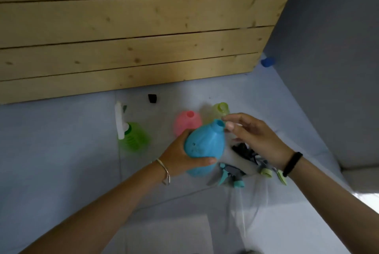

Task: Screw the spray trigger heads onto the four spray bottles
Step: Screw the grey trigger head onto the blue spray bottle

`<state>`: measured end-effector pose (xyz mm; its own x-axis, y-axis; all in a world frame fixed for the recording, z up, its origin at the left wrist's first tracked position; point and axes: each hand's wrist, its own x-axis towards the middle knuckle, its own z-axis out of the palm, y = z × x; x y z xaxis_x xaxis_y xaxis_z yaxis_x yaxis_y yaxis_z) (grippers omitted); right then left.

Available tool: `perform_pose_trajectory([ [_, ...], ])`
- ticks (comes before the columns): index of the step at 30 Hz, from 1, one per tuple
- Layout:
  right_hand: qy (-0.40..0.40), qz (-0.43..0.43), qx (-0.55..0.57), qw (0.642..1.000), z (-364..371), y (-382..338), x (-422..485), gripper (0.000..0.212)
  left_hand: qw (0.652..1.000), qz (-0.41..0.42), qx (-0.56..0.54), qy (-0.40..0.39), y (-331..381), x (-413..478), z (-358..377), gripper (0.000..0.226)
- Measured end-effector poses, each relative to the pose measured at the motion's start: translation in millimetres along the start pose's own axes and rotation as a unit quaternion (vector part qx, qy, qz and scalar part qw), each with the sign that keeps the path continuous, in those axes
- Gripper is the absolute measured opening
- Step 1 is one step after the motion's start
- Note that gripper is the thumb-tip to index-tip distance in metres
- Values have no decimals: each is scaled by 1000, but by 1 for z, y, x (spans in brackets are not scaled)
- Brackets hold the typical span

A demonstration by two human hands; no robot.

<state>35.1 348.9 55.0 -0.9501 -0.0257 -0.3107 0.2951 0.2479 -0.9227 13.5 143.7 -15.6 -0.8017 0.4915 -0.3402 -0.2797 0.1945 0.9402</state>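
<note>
In the head view, the left hand (182, 156) grips the blue spray bottle (205, 144) around its lower body, thumb across the front, and holds it tilted with its open neck pointing up and to the right. The right hand (256, 141) hovers just beside that neck, fingers loosely spread and holding nothing; whether a fingertip touches the rim cannot be told. A thin bangle (165, 171) sits on the left wrist and a black band (292, 163) on the right.

On the pale grey surface (61, 161), the pink bottle (187, 123) and the yellow-green bottle (220, 110) stand behind the blue one, both with open necks. To the left, well apart, the green bottle (133, 139) already carries a white trigger head (120, 120).

Below the right hand lies a loose pile of trigger heads (252, 163): a teal one (230, 176) nearest the blue bottle, a lime one (270, 171) under the right wrist, and dark parts too blurred to sort out.

A wooden plank wall (133, 38) stands behind everything. A small black piece (153, 98) lies near its base, and a blue cap-like thing (267, 62) rests at the far right corner.
</note>
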Motion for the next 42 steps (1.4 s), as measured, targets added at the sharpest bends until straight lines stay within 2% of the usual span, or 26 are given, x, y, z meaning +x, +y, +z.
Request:
perform_pose_trajectory([
  [3, 110, 134, 33, 984, -16, 60, -7, 25, 999, -35, 5, 1, -20, 0, 9, 81],
  [5, 127, 242, 7, 962, -21, 98, -13, 23, 999, -52, 9, 2, -29, 0, 13, 83],
  [7, 104, 336, 28, 936, -20, 124, -20, 27, 998, -62, 8, 3, -36, 0, 16, 84],
  [9, 91, 397, 60, 911, -16, 140, -26, 43, 997, -71, 13, -3, -42, -1, 19, 85],
  [11, 98, 430, 74, 894, -11, 150, -28, 58, 997, -78, 10, -5, -48, -2, 21, 85],
  [13, 117, 439, 79, 887, -6, 157, -28, 59, 997, -82, 4, -3, -51, -5, 23, 82],
  [18, 131, 422, 59, 895, 9, 165, -25, 46, 996, -88, 2, -1, -55, -10, 23, 79],
  [21, 157, 415, 23, 896, 11, 168, -23, 27, 996, -88, 1, 3, -53, -10, 21, 80],
  [24, 181, 405, 74, 893, 12, 165, -25, 23, 997, -82, -2, 10, -48, -10, 20, 81],
  [27, 173, 381, 139, 898, 6, 151, -28, 17, 998, -63, -4, -2, -37, -9, 20, 80],
  [29, 150, 331, 158, 918, -3, 131, -27, 23, 999, -47, -5, -4, -25, -12, 19, 76],
  [32, 117, 253, 126, 952, -17, 86, -25, 25, 1000, -19, 16, -9, 3, -20, 16, 74],
  [35, 72, 184, 136, 971, -25, 33, -31, 15, 1000, 18, 23, -1, 41, -32, 10, 74],
  [37, 52, 154, 166, 973, -25, 4, -36, 13, 999, 42, 24, 18, 67, -40, 5, 77],
  [42, 79, 77, 218, 970, -30, -74, -62, 12, 991, 102, 68, 56, 140, -74, 1, 85],
])
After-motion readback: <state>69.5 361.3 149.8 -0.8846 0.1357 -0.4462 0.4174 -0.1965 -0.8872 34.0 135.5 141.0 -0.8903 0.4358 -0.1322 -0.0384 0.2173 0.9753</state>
